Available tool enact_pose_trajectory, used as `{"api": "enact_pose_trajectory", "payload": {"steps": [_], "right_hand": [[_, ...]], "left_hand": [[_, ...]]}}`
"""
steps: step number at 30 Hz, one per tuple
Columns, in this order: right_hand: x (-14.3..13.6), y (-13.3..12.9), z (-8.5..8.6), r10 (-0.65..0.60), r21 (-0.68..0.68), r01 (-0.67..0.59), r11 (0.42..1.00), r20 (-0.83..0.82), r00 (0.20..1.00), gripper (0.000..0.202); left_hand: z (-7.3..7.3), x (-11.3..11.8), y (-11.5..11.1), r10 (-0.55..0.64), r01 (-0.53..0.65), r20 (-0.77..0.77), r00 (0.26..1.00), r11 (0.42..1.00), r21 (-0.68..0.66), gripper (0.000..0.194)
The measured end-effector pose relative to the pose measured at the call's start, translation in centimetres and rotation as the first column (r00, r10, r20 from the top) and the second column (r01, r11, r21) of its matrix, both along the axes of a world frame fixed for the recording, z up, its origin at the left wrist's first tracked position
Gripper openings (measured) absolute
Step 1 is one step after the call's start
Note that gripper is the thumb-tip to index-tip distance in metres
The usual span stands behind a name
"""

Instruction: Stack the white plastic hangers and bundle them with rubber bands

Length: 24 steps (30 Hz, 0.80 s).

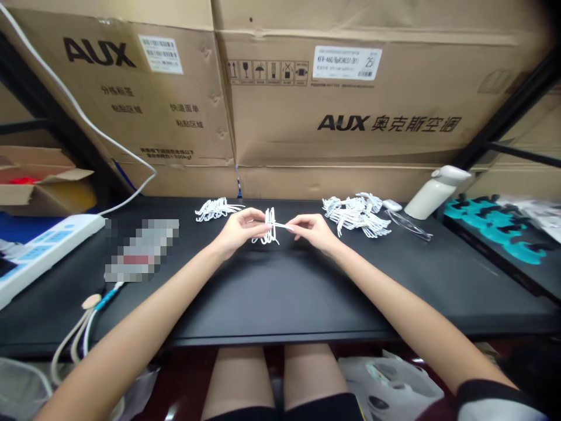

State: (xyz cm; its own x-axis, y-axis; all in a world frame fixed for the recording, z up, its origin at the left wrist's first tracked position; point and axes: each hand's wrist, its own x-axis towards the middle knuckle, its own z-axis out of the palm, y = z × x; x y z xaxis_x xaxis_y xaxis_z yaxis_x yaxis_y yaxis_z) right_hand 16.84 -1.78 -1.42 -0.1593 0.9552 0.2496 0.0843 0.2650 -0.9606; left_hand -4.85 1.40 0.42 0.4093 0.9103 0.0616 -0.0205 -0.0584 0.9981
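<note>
Cardboard boxes (280, 140) stand upright along the far edge of the tabletop (280, 298), walling it off. A large pile of white cords (357, 219) lies far right and a smaller bunch of white cords (215, 209) far left, perhaps set apart to keep them from mixing. Between them, just above the tabletop, the left hand (239, 233) steadies a looped cord bundle (270, 217), its grip narrowed to the bundle's thickness between thumb and fingers. The right hand (314, 231) has its grip nearly closed, fingertips pinching a strand (281, 225) at the bundle's middle, probably to keep it taut.
</note>
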Motion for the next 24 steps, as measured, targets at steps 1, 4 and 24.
{"api": "enact_pose_trajectory", "payload": {"steps": [1,4,24], "right_hand": [[0.04,0.01,0.06,0.009,-0.046,-0.011,0.999,-0.038,0.999,0.025],[0.30,0.06,0.16,0.024,-0.160,-0.047,0.986,-0.147,0.989,0.023],[-0.50,-0.48,0.00,-0.033,0.029,0.032,0.999,0.032,0.999,0.030]], "left_hand": [[0.13,0.01,-0.08,-0.003,0.003,0.001,1.000,1.000,-0.008,0.040],[0.34,-0.01,-0.22,-0.028,0.028,-0.021,0.999,0.999,-0.020,0.039],[0.47,0.14,-0.45,-0.018,0.018,-0.073,0.997,1.000,0.002,0.037]]}}
